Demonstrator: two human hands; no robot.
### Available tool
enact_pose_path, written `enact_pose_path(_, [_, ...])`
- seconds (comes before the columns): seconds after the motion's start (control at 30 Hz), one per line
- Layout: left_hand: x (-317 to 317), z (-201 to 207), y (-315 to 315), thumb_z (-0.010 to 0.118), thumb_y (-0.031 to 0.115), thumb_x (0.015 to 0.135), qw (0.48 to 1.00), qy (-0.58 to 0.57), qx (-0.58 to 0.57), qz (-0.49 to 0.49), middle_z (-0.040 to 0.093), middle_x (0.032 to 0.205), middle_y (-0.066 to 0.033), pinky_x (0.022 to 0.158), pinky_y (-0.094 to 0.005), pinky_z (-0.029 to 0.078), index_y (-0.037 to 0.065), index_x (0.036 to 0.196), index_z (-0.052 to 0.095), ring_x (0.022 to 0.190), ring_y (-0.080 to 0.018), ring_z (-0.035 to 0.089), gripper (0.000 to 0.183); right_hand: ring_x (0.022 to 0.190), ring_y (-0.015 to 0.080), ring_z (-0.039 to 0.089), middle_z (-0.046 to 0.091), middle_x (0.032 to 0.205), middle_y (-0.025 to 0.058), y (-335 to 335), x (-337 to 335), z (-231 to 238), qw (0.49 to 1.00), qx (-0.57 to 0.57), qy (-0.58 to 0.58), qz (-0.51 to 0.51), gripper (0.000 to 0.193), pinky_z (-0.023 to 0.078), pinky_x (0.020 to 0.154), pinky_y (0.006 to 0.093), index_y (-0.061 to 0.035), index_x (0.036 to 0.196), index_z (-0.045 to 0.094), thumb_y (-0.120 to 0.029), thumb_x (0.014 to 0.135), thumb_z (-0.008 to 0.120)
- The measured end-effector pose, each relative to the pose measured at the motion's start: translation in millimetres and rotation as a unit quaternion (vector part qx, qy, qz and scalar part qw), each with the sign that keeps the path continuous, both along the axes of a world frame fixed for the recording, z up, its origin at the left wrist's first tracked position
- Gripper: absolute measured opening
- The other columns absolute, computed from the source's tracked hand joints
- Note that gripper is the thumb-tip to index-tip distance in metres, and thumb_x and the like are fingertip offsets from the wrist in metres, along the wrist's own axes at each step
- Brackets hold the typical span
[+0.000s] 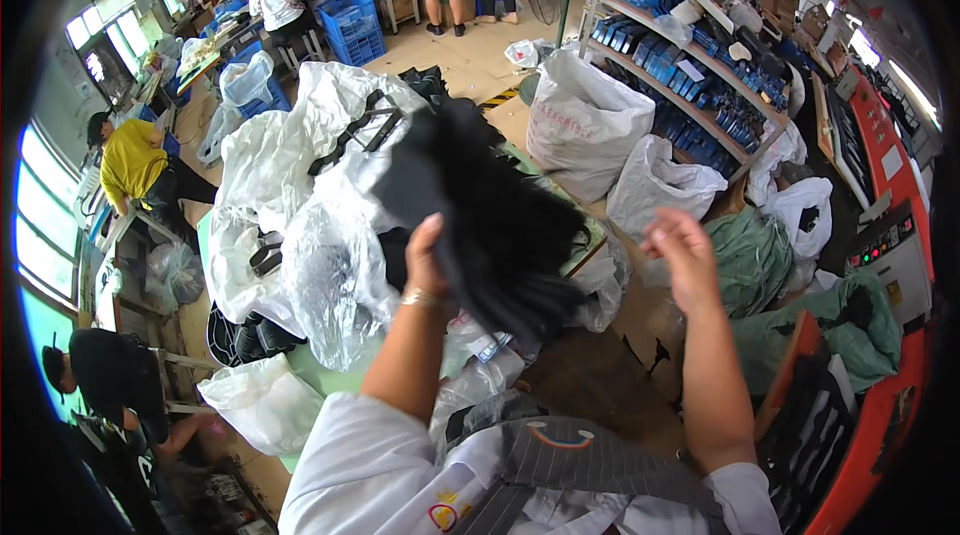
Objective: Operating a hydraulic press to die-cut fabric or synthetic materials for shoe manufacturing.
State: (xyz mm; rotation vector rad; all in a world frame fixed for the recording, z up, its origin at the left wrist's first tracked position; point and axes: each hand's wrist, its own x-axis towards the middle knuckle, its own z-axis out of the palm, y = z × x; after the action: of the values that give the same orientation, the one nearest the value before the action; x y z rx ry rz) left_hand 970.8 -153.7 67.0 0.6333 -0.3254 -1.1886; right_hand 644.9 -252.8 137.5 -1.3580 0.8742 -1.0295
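My left hand (425,257) is closed on a thick bundle of black flat pieces (490,225), holding it up in front of me. Motion blurs the bundle, so its exact kind cannot be made out; the pieces look like fabric or foam. Off to the right, apart from the bundle, my right hand (682,253) is raised with its fingers loosely bent and apart, nothing visible in it. Clear and white plastic bags (335,245) cover much of the table beside my left hand, with black straps (365,130) lying on them.
White woven sacks (585,115) and a green sack (750,260) stand on the right. Behind them is a rack (690,85) of blue items. A red machine (900,235) lines the right side. People sit and stand at the left and far back, near a blue crate (352,30).
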Motion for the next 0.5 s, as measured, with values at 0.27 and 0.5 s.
enact_pose_path(0.27, [93,-149,123,0.076,0.049,0.074,0.731,-0.171,0.422,0.509,0.049,0.131,-0.0216,0.098,-0.0407,0.045,-0.007,0.135,0.037,0.108,-0.0308,0.056,0.091,0.078,0.0093,0.061,0.065,0.093,0.0029,39,13,-111,0.971,0.194,0.107,0.090,0.026,0.046,0.066,0.0232,-0.0024,0.113,0.059,-0.013,0.090,0.062])
enact_pose_path(0.5, [28,-157,52,0.054,0.072,0.079,0.600,-0.094,0.747,0.271,0.036,0.145,-0.0180,0.101,-0.0479,0.040,0.012,0.147,0.023,0.123,-0.0362,0.046,0.096,0.078,0.0117,0.064,0.068,0.090,0.0056,92,-52,-154,0.960,0.252,0.110,-0.047,0.026,0.048,0.065,0.0245,-0.0044,0.113,0.062,-0.016,0.090,0.063])
